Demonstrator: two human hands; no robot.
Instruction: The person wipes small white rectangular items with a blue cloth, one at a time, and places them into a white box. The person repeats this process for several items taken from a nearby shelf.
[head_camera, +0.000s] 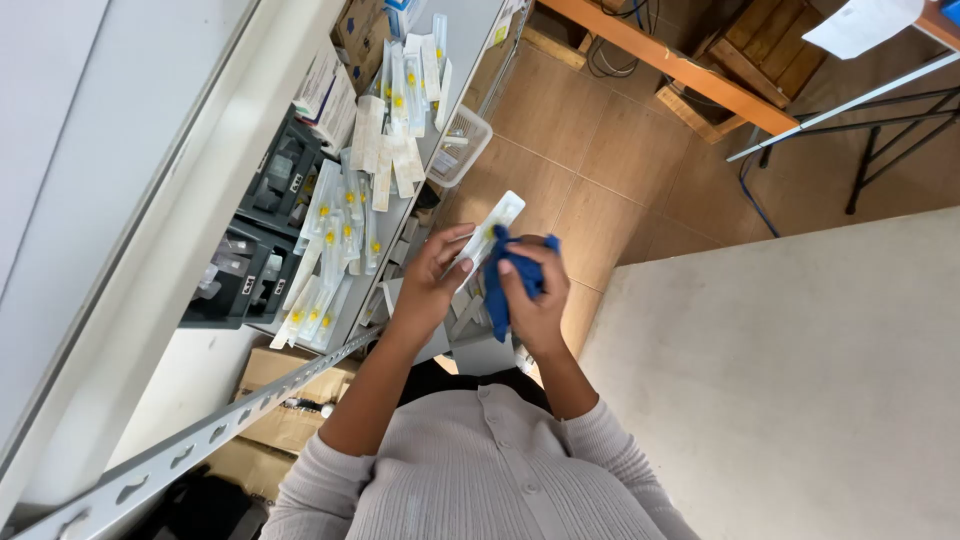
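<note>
My left hand (432, 277) holds a long flat clear packet (492, 225) with a yellow-tipped item inside, gripping its lower end. My right hand (535, 290) presses a crumpled blue cloth (502, 280) against the same packet, right beside the left hand. Both hands are raised in front of my chest, just to the right of a grey metal shelf (465, 40). Many similar clear packets (345, 220) with yellow parts lie spread along that shelf.
Black plastic bins (265, 240) sit at the shelf's back. A small white mesh basket (462, 145) hangs off the shelf's edge. Cardboard boxes (290, 395) stand below. A pale table top (800, 380) fills the right side, with tiled floor (600, 150) and wooden furniture (700, 70) beyond.
</note>
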